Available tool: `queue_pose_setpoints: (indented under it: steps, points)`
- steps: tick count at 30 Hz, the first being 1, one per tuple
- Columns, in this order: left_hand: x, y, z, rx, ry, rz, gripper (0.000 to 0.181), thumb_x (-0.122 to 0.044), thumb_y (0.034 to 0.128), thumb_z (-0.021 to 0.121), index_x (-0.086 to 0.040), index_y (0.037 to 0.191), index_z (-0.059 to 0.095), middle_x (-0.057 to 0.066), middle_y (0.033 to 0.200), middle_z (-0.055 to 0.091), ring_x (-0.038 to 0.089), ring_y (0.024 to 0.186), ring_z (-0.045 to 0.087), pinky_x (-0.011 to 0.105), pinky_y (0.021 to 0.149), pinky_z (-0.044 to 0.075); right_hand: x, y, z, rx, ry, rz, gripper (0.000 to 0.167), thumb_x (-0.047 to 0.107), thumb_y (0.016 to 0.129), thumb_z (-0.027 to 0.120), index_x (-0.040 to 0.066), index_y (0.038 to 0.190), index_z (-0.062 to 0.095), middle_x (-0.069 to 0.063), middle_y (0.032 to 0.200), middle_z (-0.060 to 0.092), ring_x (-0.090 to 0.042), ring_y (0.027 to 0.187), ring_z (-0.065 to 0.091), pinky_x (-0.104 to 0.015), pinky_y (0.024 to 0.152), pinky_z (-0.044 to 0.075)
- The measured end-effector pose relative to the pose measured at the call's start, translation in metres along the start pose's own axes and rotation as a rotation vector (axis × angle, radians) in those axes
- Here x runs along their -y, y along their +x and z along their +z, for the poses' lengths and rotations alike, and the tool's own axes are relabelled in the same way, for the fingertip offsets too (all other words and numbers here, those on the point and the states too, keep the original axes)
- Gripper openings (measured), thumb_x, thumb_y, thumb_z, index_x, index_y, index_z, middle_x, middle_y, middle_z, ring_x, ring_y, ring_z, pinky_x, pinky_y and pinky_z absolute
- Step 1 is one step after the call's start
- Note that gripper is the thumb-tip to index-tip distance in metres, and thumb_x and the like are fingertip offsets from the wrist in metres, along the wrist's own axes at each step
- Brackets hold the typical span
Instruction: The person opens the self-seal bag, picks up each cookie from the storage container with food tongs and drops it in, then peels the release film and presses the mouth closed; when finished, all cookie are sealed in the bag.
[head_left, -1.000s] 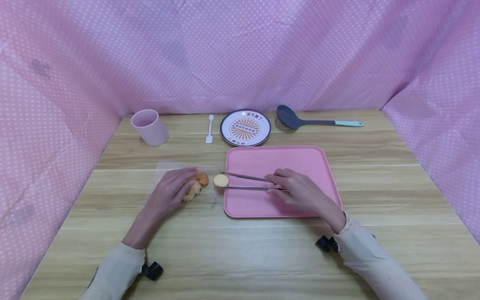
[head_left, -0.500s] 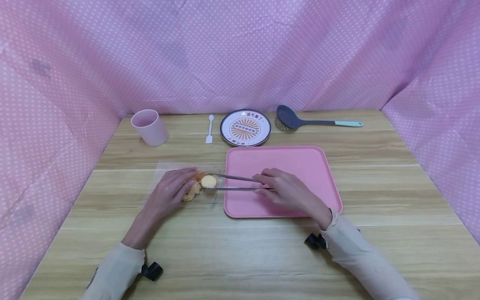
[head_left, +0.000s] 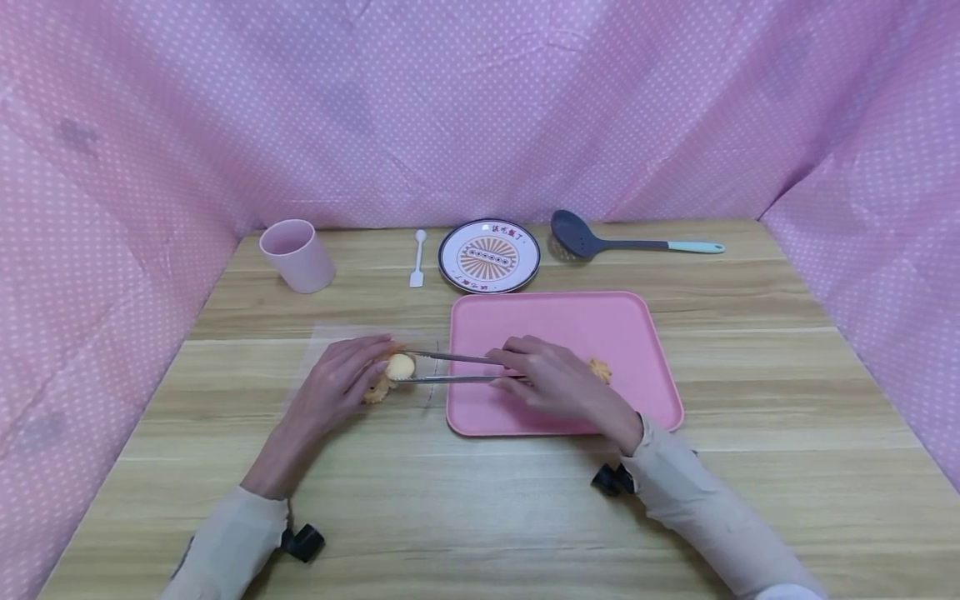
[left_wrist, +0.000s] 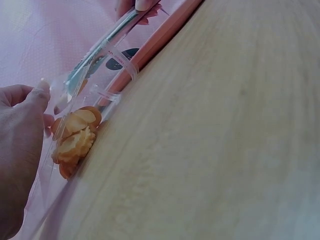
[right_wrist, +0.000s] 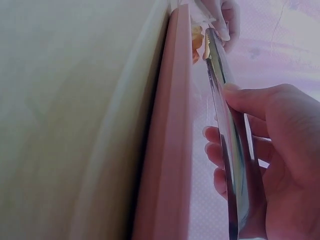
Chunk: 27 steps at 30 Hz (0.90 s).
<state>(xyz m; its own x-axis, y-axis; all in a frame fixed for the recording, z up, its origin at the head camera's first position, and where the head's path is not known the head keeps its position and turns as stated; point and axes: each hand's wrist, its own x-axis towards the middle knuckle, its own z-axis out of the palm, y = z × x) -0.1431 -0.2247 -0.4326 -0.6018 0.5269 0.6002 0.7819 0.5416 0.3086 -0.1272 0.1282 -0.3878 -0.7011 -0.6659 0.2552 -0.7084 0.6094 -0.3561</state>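
My left hand (head_left: pixel 339 385) pinches the edge of a clear bag (head_left: pixel 324 336), its thumb and fingers at the film in the left wrist view. Several golden cookies (left_wrist: pixel 75 142) lie inside the bag. My right hand (head_left: pixel 558 382) grips metal tongs (head_left: pixel 457 379), thumb on one arm and fingers on the other, as the right wrist view also shows. Between the tong tips is a pale round cookie (head_left: pixel 400 367), beside my left fingertips at the bag. On the pink tray (head_left: pixel 555 308), just right of my right hand, lies a flower-shaped cookie (head_left: pixel 600 371).
Along the back of the wooden table stand a pink cup (head_left: pixel 302 262), a small white spoon (head_left: pixel 418 254), a patterned plate (head_left: pixel 489 287) and a dark slotted spoon (head_left: pixel 622 244) with a mint handle. A pink dotted curtain (head_left: pixel 465 108) rises behind them.
My right hand and the tongs have moved left, carrying the round cookie from the tray's left edge to my left fingers. The flower-shaped cookie has come into view. My left hand stays almost still.
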Motion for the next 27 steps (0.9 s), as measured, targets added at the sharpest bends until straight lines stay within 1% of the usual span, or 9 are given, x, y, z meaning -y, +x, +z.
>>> queue_pose_setpoints:
  steps: [6, 10, 12, 18, 22, 27]
  points:
    - [0.001, 0.0, 0.0, -0.015, -0.009, 0.005, 0.03, -0.013, 0.1036, 0.062, -0.003, 0.131, 0.069, 0.015, 0.132, 0.068, 0.038, 0.119, 0.064, 0.052, 0.101, 0.047, 0.003, 0.005, 0.004, -0.006, -0.016, -0.01, 0.033, 0.021, 0.098, 0.074, 0.009, 0.129, 0.071, -0.004, 0.108, 0.068, -0.019, 0.094, 0.064, -0.038, 0.079, 0.058]
    - [0.0, -0.001, -0.001, -0.018, -0.007, -0.002, 0.031, -0.021, 0.1074, 0.058, -0.003, 0.13, 0.069, 0.015, 0.131, 0.069, 0.037, 0.119, 0.064, 0.051, 0.102, 0.047, 0.006, 0.01, 0.007, -0.013, -0.021, -0.02, 0.032, 0.021, 0.099, 0.073, 0.009, 0.129, 0.071, -0.003, 0.107, 0.068, -0.018, 0.093, 0.063, -0.037, 0.079, 0.058]
    - [0.0, -0.001, -0.001, -0.009, -0.001, -0.017, 0.031, -0.021, 0.1075, 0.058, -0.005, 0.131, 0.069, 0.015, 0.131, 0.069, 0.036, 0.12, 0.064, 0.049, 0.104, 0.046, 0.007, 0.012, 0.01, -0.017, -0.026, -0.023, 0.032, 0.021, 0.099, 0.073, 0.009, 0.128, 0.071, -0.003, 0.107, 0.068, -0.018, 0.092, 0.063, -0.036, 0.079, 0.058]
    - [-0.002, 0.0, -0.002, 0.031, -0.003, -0.067, 0.03, -0.012, 0.1017, 0.066, -0.008, 0.132, 0.07, 0.014, 0.132, 0.068, 0.033, 0.124, 0.062, 0.045, 0.11, 0.043, 0.012, 0.017, 0.015, -0.027, -0.042, -0.012, 0.031, 0.02, 0.099, 0.073, 0.01, 0.127, 0.072, -0.002, 0.104, 0.067, -0.018, 0.088, 0.061, -0.034, 0.074, 0.057]
    - [-0.004, 0.0, -0.004, 0.044, 0.004, -0.087, 0.032, -0.01, 0.1004, 0.067, -0.009, 0.132, 0.069, 0.012, 0.134, 0.068, 0.033, 0.125, 0.061, 0.046, 0.109, 0.043, 0.016, 0.02, 0.017, -0.015, -0.037, 0.013, 0.03, 0.02, 0.099, 0.073, 0.012, 0.128, 0.072, -0.001, 0.101, 0.065, -0.016, 0.084, 0.057, -0.03, 0.07, 0.054]
    - [-0.004, 0.0, -0.004, 0.045, 0.0, -0.098, 0.033, -0.01, 0.1004, 0.066, -0.007, 0.134, 0.068, 0.013, 0.135, 0.067, 0.034, 0.125, 0.061, 0.048, 0.108, 0.043, 0.019, 0.022, 0.018, 0.003, -0.035, 0.022, 0.03, 0.02, 0.1, 0.071, 0.014, 0.13, 0.071, -0.001, 0.1, 0.064, -0.016, 0.084, 0.056, -0.029, 0.069, 0.052]
